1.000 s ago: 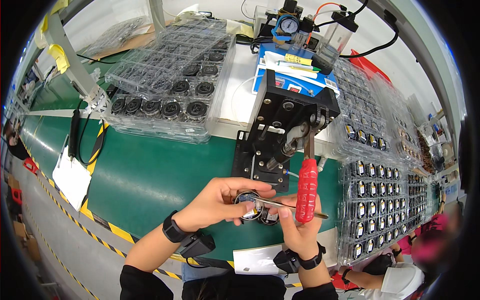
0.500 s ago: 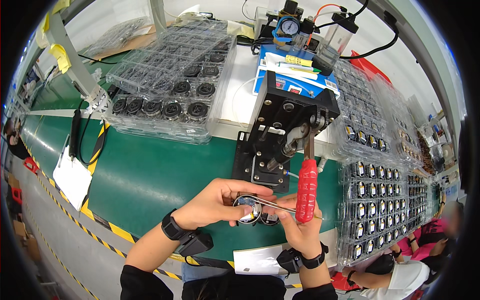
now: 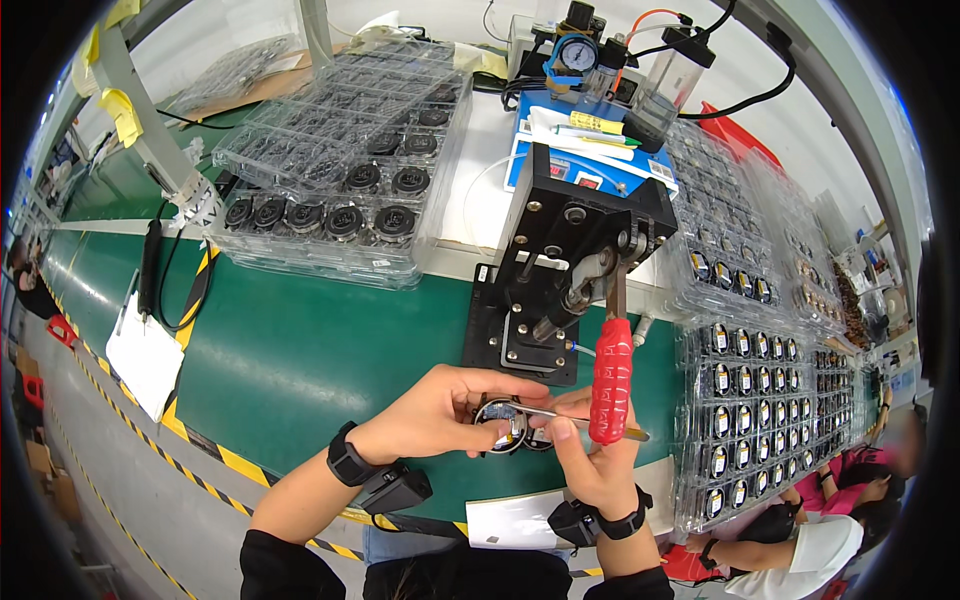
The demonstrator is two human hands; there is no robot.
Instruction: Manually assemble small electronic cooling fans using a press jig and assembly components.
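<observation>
As before, hands [image 3: 520,430] hold round part [image 3: 500,424], tweezers [image 3: 560,413]; unchanged.

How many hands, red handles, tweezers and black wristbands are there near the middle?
Hands: 2, the left hand and right hand
Red handle: 1
Tweezers: 1
Black wristbands: 2, one on the left wrist, one on the right
Total: 6
</observation>
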